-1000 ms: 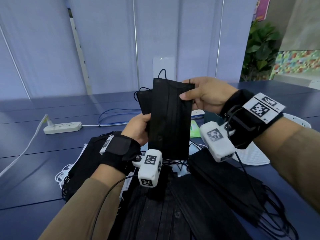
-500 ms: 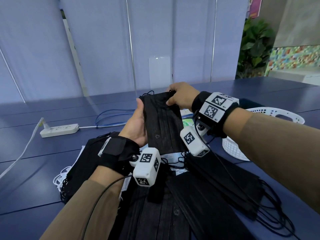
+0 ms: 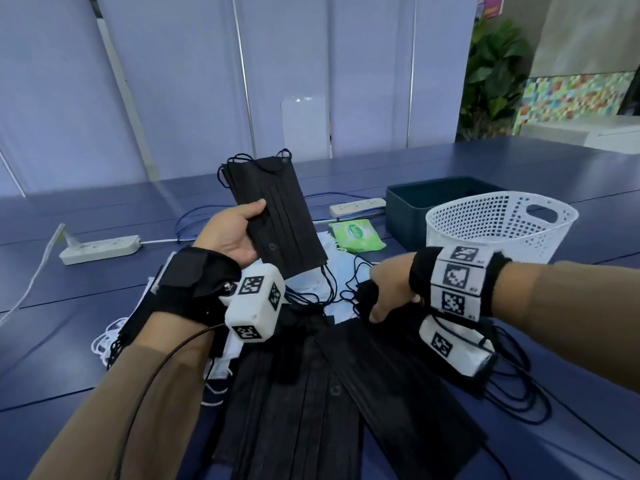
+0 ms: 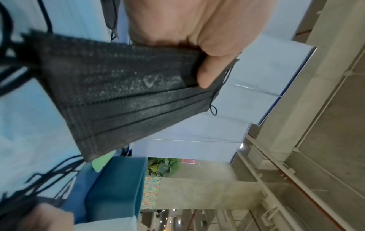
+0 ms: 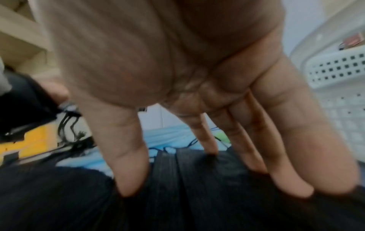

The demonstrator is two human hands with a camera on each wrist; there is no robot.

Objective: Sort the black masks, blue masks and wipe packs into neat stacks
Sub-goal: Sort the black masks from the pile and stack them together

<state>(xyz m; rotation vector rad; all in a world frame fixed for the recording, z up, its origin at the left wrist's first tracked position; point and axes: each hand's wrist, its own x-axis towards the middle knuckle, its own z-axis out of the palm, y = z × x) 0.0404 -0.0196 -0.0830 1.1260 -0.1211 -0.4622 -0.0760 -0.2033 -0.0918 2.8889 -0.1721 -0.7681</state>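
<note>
Left hand [image 3: 231, 237] gripping black mask stack [image 3: 277, 216], holding it raised above pile [image 3: 311, 393] on bench [image 3: 69, 306]. Right hand [image 3: 389, 289] reaching down, fingers [image 5: 292, 184] spread straight, pressing pile's right side. Wipe pack [image 3: 356, 236] lying behind pile, beside basket [image 3: 498, 223].

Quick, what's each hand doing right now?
Left hand: grips a bunch of black masks, held up.
Right hand: open, fingers reaching onto black masks on the table.
</note>
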